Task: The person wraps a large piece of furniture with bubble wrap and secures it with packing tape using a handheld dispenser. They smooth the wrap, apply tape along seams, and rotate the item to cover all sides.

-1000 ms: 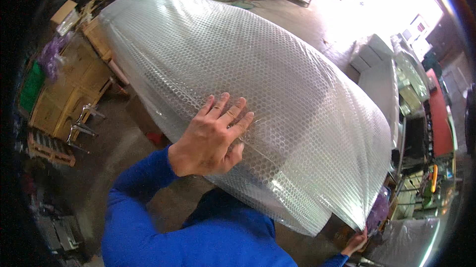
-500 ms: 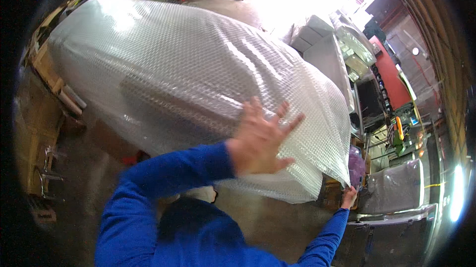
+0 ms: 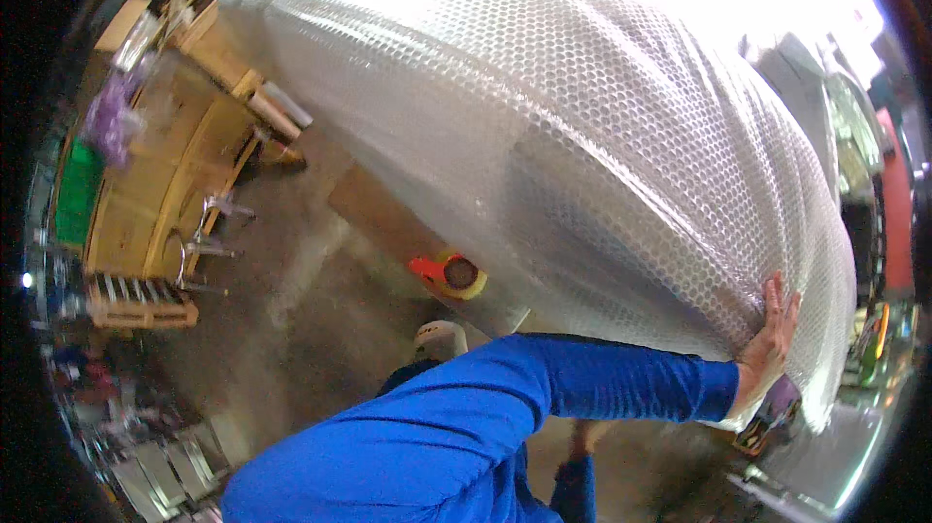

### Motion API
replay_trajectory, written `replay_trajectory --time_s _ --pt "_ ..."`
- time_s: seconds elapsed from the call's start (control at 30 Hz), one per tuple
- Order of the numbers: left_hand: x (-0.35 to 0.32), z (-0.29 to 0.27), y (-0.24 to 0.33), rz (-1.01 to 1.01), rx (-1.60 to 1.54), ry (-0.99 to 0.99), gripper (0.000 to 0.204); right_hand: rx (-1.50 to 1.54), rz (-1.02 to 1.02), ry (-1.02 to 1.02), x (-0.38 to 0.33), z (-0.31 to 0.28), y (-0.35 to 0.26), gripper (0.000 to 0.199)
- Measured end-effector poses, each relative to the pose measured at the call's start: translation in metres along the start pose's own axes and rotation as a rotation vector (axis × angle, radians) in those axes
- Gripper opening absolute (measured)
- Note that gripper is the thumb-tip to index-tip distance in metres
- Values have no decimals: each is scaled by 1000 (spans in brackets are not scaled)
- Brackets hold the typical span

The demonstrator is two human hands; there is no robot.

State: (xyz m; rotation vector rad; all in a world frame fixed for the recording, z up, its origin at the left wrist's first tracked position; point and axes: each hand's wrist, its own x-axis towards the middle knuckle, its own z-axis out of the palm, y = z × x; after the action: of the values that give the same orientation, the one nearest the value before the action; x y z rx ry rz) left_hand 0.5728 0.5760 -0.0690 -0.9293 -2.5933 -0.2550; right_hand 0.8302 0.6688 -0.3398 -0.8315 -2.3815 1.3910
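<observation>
A large sheet of clear bubble wrap (image 3: 621, 67) drapes over a long, bulky object, with a darker shape showing dimly through its near side. Toward the sheet's right end, my left hand (image 3: 770, 346) lies against the gathered wrap, fingers stretched out. My left forearm reaches across the view in a blue sleeve. Below that forearm, my right hand (image 3: 585, 436) shows only in part; its fingers are hidden behind the sleeve. A red-orange tape dispenser (image 3: 451, 273) with a yellowish roll rests on a brown board (image 3: 374, 207) under the wrapped object's near side.
To the left stand wooden furniture (image 3: 184, 183) with metal legs and a slatted wooden piece (image 3: 141, 302). Purple plastic wrap (image 3: 115, 120) hangs beside a green panel (image 3: 78, 193). My shoe (image 3: 442, 337) is near the dispenser. Wrapped goods (image 3: 854, 130) stand at the far right.
My left hand has gone from above the wrap's middle to its right end. My right hand has left the sheet's lower right corner and drawn in toward my body. The view has shifted left.
</observation>
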Motion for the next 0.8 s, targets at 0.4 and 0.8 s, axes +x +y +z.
replay_trajectory --time_s 0.4,0.8 --pt "-3 -20 -20 156 -6 -150 57 -102 -260 -830 -69 234 -153 48" --pt "-12 -28 -47 261 -332 -79 92 581 261 -431 -99 146 -93 63"
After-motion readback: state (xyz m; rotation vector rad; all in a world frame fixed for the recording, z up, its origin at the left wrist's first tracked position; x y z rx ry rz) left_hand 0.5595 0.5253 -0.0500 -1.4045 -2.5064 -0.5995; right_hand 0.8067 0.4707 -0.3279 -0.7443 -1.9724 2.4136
